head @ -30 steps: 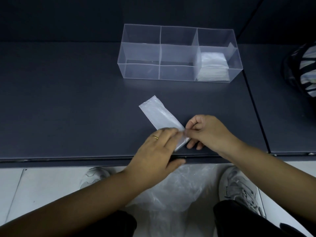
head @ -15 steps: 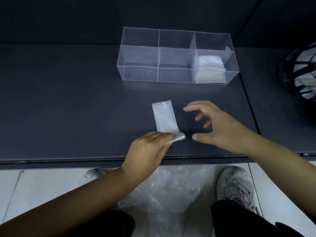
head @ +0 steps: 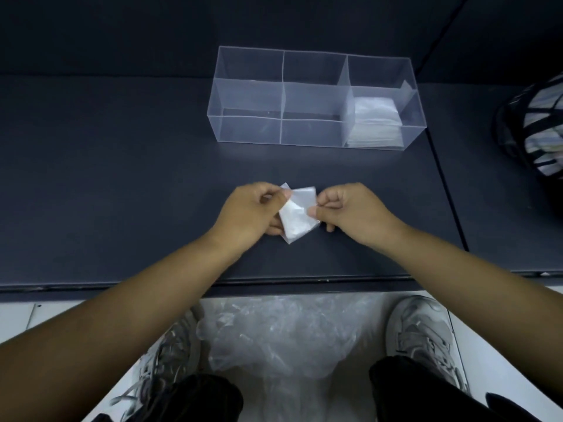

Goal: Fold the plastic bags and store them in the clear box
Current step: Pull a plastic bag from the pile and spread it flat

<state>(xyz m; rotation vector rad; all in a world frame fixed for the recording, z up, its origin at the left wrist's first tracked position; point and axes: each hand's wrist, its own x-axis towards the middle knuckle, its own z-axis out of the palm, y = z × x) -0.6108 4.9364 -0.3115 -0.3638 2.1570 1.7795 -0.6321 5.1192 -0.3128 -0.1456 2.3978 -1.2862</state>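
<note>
1. at frame centre, the left hand [head: 249,212] and right hand [head: 347,213] each pinch a side of a small folded plastic bag [head: 297,219] over the dark surface [head: 122,178].
2. the clear box [head: 249,129] stands above centre, folded bags [head: 376,123] stacked in its right compartment.

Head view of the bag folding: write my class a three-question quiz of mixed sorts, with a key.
1. True or false: the left hand and the right hand both pinch the small plastic bag.
2. Which compartment of the clear box holds the stack of folded bags? A left, B middle, C right.
3. Fill in: crumpled plastic lies on the floor between the person's two ____.
Key: 1 true; 2 C; 3 shoes.
</note>
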